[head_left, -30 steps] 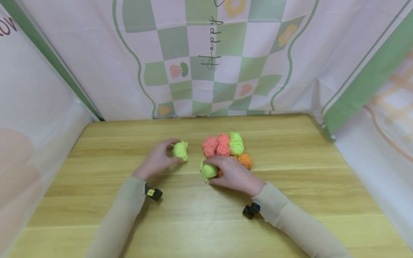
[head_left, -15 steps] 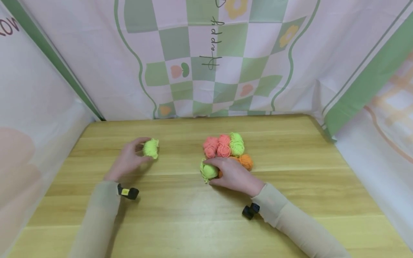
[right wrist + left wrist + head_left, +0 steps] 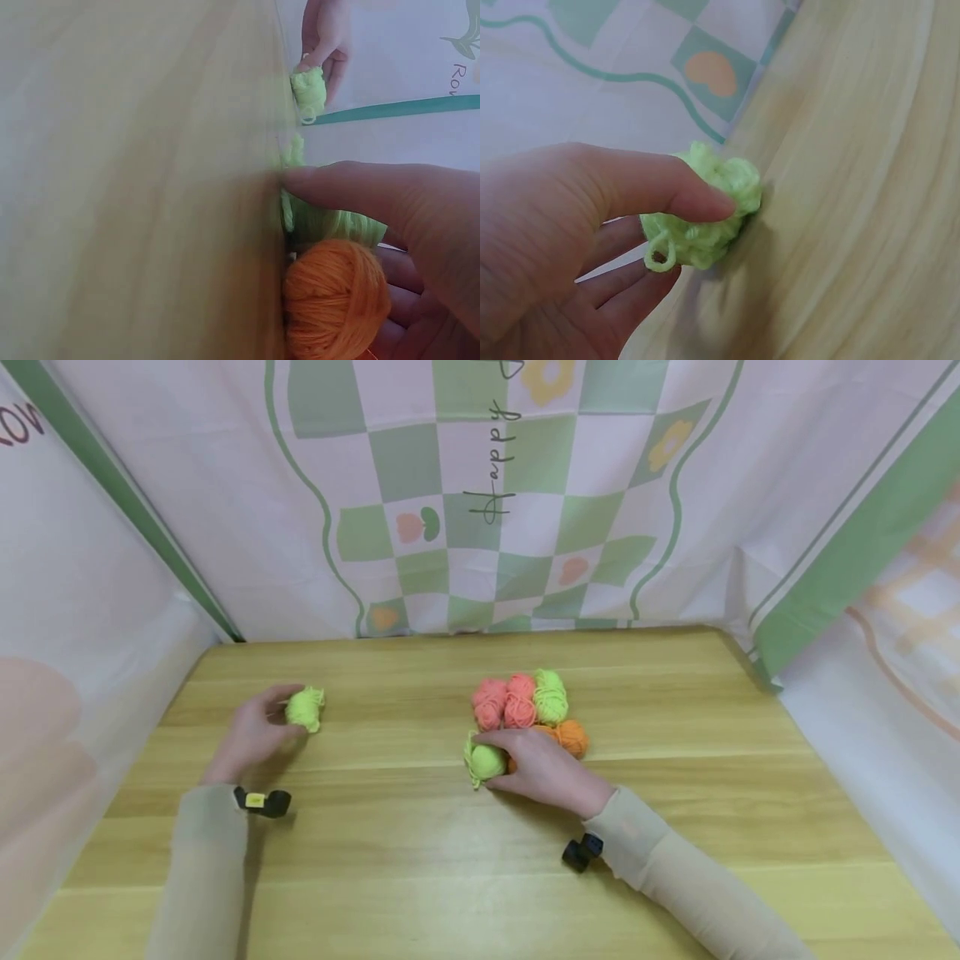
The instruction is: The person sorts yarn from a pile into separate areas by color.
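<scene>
On the left of the table, my left hand [image 3: 251,735] holds a yellow-green ball of yarn [image 3: 304,710] between thumb and fingers. The left wrist view shows its loose loops [image 3: 660,253] close over the wood. Farther right, my right hand [image 3: 551,770] grips another green ball of yarn [image 3: 487,762], thumb on the near side and fingers on the far side. An orange ball of yarn [image 3: 336,300] sits right beside that one, under the palm. Behind my right hand stand two pink balls of yarn [image 3: 519,700] and a third green ball [image 3: 551,697] in a row.
More orange yarn [image 3: 572,738] shows past the back of my right hand, partly covered by it. The wooden table [image 3: 420,868] meets a printed cloth [image 3: 525,568] at its far edge. Cloth walls stand at both sides.
My left hand has moved left across the table with its yellow-green ball of yarn, away from the group. My right hand has stayed on its green ball.
</scene>
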The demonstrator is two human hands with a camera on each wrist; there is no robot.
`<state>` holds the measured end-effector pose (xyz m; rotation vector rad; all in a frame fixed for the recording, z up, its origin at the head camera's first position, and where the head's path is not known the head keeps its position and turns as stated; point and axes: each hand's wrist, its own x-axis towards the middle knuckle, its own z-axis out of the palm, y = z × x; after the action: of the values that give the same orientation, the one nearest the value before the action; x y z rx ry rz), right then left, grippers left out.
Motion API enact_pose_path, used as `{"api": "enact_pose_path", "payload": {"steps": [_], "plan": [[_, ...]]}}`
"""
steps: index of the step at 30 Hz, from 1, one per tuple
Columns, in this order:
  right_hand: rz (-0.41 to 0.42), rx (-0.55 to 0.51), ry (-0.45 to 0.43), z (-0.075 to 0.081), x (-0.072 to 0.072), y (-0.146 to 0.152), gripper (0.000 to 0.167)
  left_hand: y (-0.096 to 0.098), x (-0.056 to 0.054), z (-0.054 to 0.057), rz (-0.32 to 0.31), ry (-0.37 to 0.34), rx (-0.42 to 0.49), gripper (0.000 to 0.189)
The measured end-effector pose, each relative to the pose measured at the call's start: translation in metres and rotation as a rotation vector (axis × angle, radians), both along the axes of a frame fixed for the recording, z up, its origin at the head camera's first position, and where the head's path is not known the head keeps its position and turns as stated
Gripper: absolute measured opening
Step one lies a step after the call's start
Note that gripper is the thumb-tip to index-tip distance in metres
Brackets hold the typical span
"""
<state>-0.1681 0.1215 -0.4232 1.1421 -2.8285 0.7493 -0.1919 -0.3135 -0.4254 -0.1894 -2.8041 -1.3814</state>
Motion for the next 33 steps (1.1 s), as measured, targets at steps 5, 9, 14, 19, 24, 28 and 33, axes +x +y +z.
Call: {"api": "enact_pose_path", "payload": {"steps": [5, 9, 14, 19, 24, 28, 33], "plan": [[-0.005, -0.002, -0.011, 0.0, 0.0, 0.0, 0.05, -0.005, 0.002, -0.001, 0.011, -0.051, 0.016, 0.072], [-0.001, -0.006, -0.018, 0.001, 0.0, -0.001, 0.048, -0.007, 0.004, -0.002, 0.008, -0.071, 0.015, 0.074], [0.001, -0.014, -0.019, 0.001, -0.001, -0.001, 0.046, -0.009, 0.004, -0.003, 0.005, -0.075, 0.022, 0.073], [0.005, -0.021, -0.022, 0.001, -0.002, -0.003, 0.044, -0.011, 0.004, -0.004, -0.001, -0.077, 0.019, 0.074], [-0.001, -0.02, -0.024, -0.001, -0.003, -0.005, 0.048, -0.008, 0.003, -0.002, 0.007, -0.062, 0.002, 0.083], [-0.002, -0.025, -0.032, -0.001, -0.003, -0.004, 0.058, 0.001, 0.001, 0.006, 0.032, -0.021, -0.051, 0.09], [-0.005, -0.03, -0.04, 0.0, -0.004, -0.002, 0.064, 0.02, 0.002, 0.02, 0.029, 0.026, -0.085, 0.085]]}}
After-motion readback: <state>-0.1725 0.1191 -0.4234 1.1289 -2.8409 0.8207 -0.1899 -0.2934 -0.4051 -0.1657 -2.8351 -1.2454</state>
